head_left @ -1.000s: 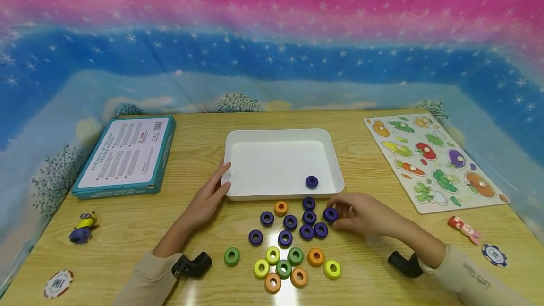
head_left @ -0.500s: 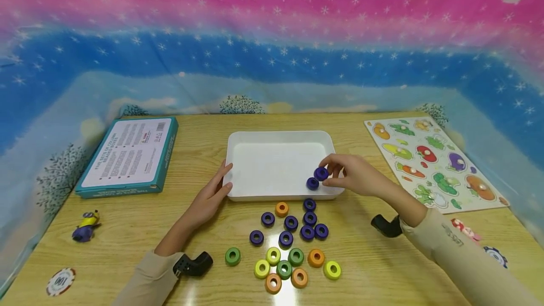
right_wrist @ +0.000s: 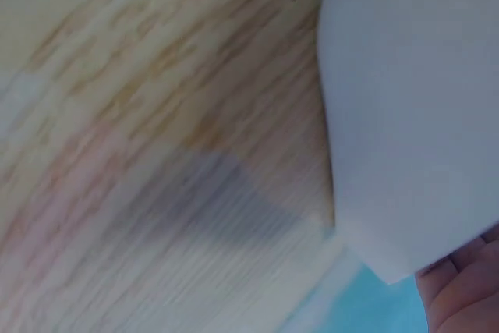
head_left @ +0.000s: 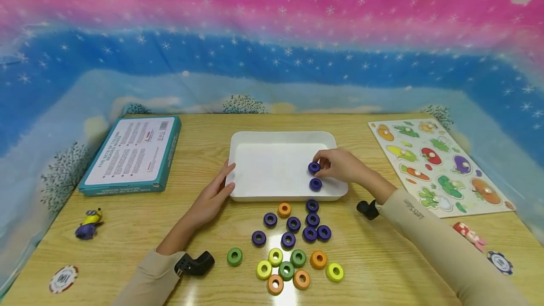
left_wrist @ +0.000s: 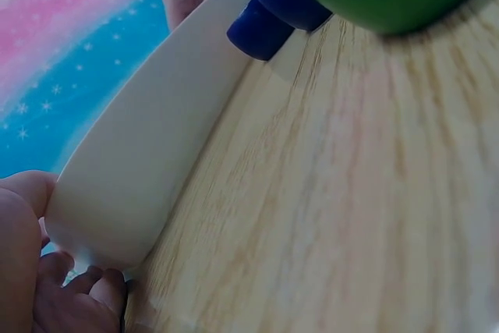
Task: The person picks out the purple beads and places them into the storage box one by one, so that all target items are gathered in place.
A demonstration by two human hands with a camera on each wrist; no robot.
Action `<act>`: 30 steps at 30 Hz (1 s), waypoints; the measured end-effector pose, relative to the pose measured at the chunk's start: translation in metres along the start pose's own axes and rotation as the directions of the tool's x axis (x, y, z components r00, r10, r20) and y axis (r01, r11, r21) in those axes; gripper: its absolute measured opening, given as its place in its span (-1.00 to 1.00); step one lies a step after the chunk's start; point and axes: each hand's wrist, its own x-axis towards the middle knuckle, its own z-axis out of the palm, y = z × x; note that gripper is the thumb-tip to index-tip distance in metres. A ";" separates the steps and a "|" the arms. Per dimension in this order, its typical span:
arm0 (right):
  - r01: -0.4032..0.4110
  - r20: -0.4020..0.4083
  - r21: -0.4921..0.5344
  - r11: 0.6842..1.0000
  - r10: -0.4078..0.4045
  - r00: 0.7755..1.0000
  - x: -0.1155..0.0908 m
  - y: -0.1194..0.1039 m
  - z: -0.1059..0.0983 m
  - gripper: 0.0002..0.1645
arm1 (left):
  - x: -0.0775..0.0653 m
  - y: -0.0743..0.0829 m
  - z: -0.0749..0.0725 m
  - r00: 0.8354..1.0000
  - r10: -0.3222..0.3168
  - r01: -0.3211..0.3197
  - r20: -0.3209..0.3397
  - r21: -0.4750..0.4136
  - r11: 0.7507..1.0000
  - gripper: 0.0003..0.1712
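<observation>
A white tray [head_left: 272,164] lies on the wooden table. My left hand [head_left: 211,200] grips its left end, thumb at the rim; in the left wrist view, fingers [left_wrist: 82,290] curl at the tray's wall [left_wrist: 148,138]. Inside the tray's right part, my right hand [head_left: 342,166] pinches a purple ring bead [head_left: 314,168] between thumb and fingers. Just below that bead, another purple ring bead [head_left: 315,184] sits on the tray floor. The right wrist view shows mostly the tray wall [right_wrist: 413,107], with part of the hand [right_wrist: 468,290] in the corner; the held bead is hidden there.
In front of the tray lie several purple beads [head_left: 293,224], with orange [head_left: 301,279], green [head_left: 234,256] and yellow [head_left: 335,272] ones nearer. A boxed set [head_left: 131,152] is at left, a vegetable puzzle board [head_left: 439,166] at right. Small toys and poker chips [head_left: 63,279] lie toward both sides.
My right hand has carried a purple bead from the table beside the tray up into it, then slightly farther back and left. The left hand stays on the tray's end.
</observation>
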 end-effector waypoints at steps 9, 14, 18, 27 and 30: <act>-0.040 0.052 -0.016 0.999 0.040 0.998 0.002 0.002 0.002 -0.62 | 0.001 0.001 0.001 1.000 -0.002 0.002 -0.001 0.001 1.000 -0.47; -0.042 0.073 -0.023 0.999 0.044 0.996 0.004 0.003 0.001 -0.58 | 0.001 0.001 0.001 1.000 -0.008 0.008 -0.002 0.013 1.000 -0.47; -0.059 0.064 -0.009 0.998 0.060 0.996 -0.002 0.000 -0.007 -0.49 | 0.001 0.000 0.001 1.000 -0.012 0.012 -0.004 0.019 1.000 -0.47; -0.014 -0.104 0.062 0.998 0.021 0.994 -0.038 -0.017 -0.034 -0.60 | 0.002 -0.011 0.000 1.000 -0.003 0.003 -0.006 0.032 0.999 -0.46; 0.026 -0.104 0.081 0.996 -0.017 0.994 -0.054 -0.027 -0.039 -0.66 | 0.005 -0.024 0.000 1.000 0.007 -0.007 -0.005 0.031 0.999 -0.44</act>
